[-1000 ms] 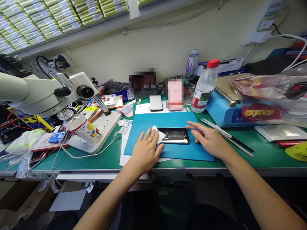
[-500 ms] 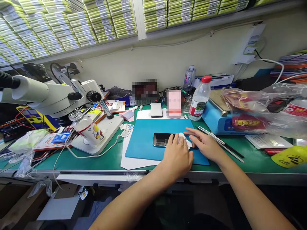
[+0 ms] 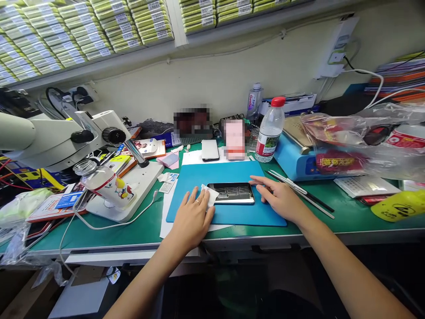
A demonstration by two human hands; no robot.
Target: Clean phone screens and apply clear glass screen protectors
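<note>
A smartphone [image 3: 234, 193] lies flat, screen up, on a blue mat [image 3: 189, 177], its dark glass showing streaky reflections. My left hand [image 3: 194, 215] is palm down at the phone's left end, pressing a folded white wipe [image 3: 211, 195] beneath its fingers. The wipe overlaps the phone's left edge. At the opposite end, my right hand [image 3: 280, 197] rests with its fingers apart. Its index fingertip is at the phone's upper right corner, and nothing shows inside the hand.
A microscope [image 3: 43, 137] and a glass jar [image 3: 106, 184] stand left. Behind the mat are a white phone [image 3: 210, 150] and a red-capped bottle [image 3: 270, 133]. Thin tools [image 3: 302, 192] lie right, near a blue scale [image 3: 292, 157] and a yellow bottle [image 3: 398, 206].
My left hand has slid the wipe from the phone's right end to its left end, uncovering the screen. My right hand stays by the right end. The camera view has shifted slightly.
</note>
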